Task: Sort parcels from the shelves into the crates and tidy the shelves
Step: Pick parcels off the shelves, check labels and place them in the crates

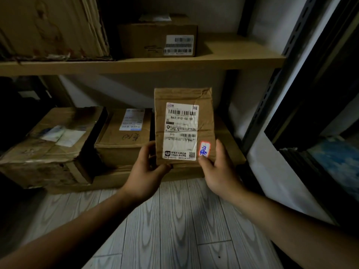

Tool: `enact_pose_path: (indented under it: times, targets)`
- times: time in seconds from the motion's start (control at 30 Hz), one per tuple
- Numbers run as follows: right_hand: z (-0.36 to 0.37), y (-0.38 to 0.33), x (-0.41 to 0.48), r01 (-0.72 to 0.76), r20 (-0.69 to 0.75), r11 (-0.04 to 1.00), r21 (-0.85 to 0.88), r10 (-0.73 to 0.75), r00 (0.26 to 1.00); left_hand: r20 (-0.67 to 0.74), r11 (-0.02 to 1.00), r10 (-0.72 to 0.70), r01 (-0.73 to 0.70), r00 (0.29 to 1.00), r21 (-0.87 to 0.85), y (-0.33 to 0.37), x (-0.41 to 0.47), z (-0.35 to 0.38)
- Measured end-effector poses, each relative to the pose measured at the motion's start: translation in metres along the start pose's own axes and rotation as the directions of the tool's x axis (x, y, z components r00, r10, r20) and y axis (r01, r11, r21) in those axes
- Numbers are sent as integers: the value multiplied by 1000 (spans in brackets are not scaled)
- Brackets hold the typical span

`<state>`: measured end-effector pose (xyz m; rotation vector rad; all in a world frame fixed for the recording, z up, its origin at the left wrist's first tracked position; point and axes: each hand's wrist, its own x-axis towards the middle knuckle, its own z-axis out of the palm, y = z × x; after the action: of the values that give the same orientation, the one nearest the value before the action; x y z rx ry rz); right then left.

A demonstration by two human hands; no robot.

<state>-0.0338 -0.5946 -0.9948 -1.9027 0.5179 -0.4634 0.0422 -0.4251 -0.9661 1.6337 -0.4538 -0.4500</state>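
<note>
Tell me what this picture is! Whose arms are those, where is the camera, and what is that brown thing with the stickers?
There is no machine here, just a person. The one picture comes from a camera worn on the person's head, looking forward and down, so you see their own two arms reaching out. The left hand and the right hand each grip a bottom corner of a flat brown parcel, holding it upright in front of the shelves. It has a white shipping label with barcodes and a small red-edged sticker with blue handwriting. Behind it, the upper shelf carries a cardboard box. Lower down sit a box with writing on top and a dented box to its left. Below is a pale wood-pattern floor. No crates are in view.
</note>
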Motion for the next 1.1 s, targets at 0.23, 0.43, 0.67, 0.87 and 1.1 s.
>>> enact_pose_path:
  times: [0.23,0.43,0.67,0.87,1.1]
  targets:
    - [4,-10,-19,140,9,987,79,-142,990,-77,991,125,-121,989,59,3,-25,-5]
    - [6,-15,-25,217,33,966,140,-224,974,-86,985,162,-155,983,77,5,-34,-10]
    - [7,-18,-26,238,17,958,157,-244,970,-94,982,184,-177,979,69,5,-36,-10]
    - [6,-18,-24,278,16,948,155,-284,959,-104,978,204,-198,973,67,6,-34,-11]
    - [3,0,-16,207,24,976,69,-209,978,-86,962,229,-212,970,171,-1,-23,-5]
